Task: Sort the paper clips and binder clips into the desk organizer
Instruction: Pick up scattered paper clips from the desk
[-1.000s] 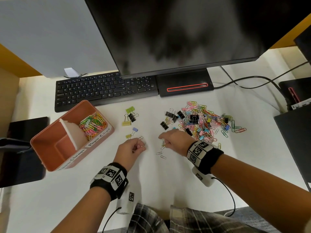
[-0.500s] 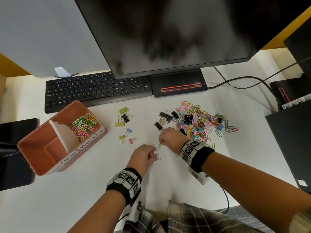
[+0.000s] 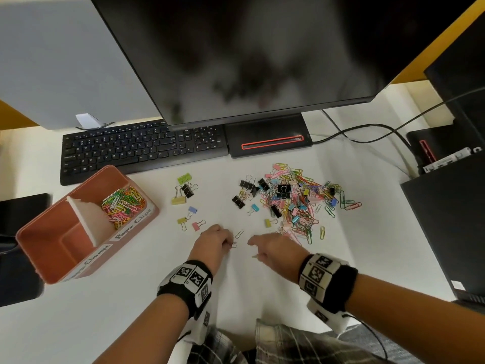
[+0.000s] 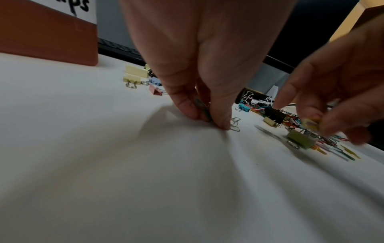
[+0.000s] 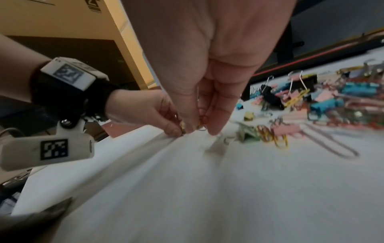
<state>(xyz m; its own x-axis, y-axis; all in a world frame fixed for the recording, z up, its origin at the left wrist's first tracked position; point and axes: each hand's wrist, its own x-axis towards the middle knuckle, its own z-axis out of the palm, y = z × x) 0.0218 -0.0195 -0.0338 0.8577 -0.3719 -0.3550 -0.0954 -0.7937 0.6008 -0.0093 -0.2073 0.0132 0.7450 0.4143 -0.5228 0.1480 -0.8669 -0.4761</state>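
Observation:
The orange desk organizer (image 3: 78, 269) stands at the left, with coloured paper clips (image 3: 123, 206) in its far compartment. A mixed pile of paper clips and binder clips (image 3: 296, 200) lies right of centre. A few binder clips (image 3: 186, 193) lie apart to its left. My left hand (image 3: 231, 244) presses down on the white desk, thumb and finger pinching paper clips (image 4: 202, 110), with silver paper clips (image 4: 234, 125) at the fingertips. My right hand (image 3: 253, 249) hovers just to the right and pinches a yellow paper clip (image 4: 311, 122). One silver clip (image 3: 239, 233) lies between the hands.
A black keyboard (image 3: 141, 151) and the monitor's base (image 3: 267, 140) lie behind the clips, under a large monitor (image 3: 249, 56). Cables (image 3: 367, 127) run to the back right. A black box (image 3: 451, 219) is at the right and a dark object (image 3: 23, 214) at the left.
My left hand moved right, from beside the small binder clips to the loose silver clips. My right hand drew back from the pile, met the left hand, then pulled slightly away.

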